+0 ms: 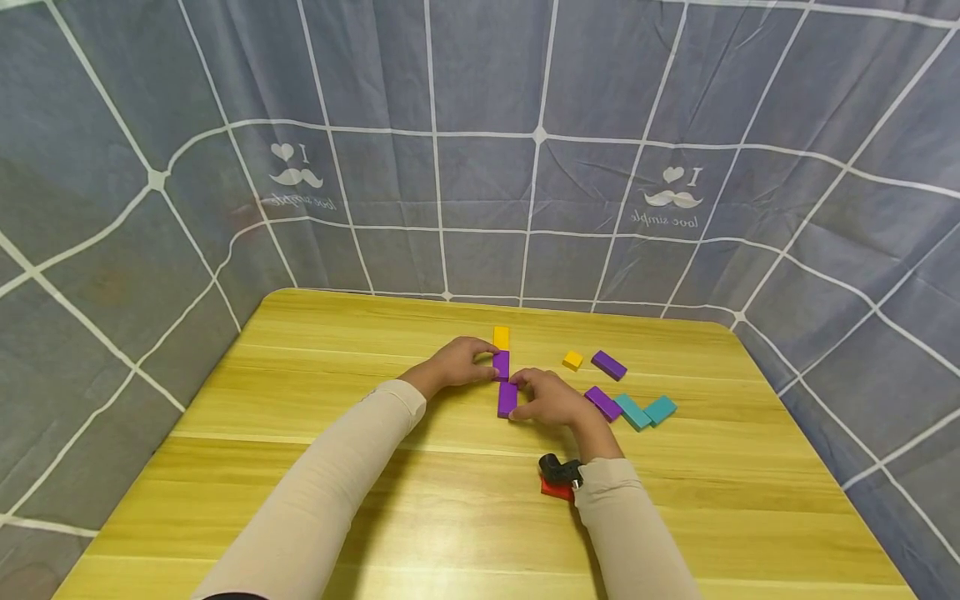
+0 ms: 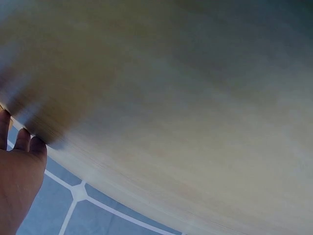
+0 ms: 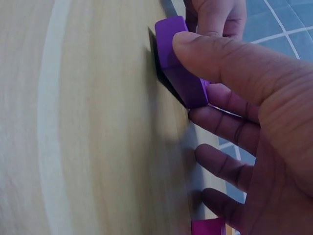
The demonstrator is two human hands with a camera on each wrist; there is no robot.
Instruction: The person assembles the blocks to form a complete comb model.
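My left hand (image 1: 459, 363) pinches the upper purple block (image 1: 501, 365), thumb and forefinger near its two ends. Just beyond that block lies a yellow block (image 1: 501, 337), lined up with it. Nearer to me, the lower purple block (image 1: 507, 400) is pinched by the thumb and fingers of my right hand (image 1: 553, 398). The right wrist view shows this purple block (image 3: 181, 63) between thumb and fingertips, close over the table, the other fingers spread. In the left wrist view only part of the left hand (image 2: 22, 176) shows; its block is hidden there.
Right of the hands on the wooden table (image 1: 262, 475) lie a small yellow block (image 1: 573, 360), a purple block (image 1: 609, 365), another purple block (image 1: 602, 403) and two teal blocks (image 1: 632, 412). A red block (image 1: 556, 488) is partly hidden under the black wrist camera (image 1: 557, 469). A grey curtain (image 1: 480, 183) hangs behind.
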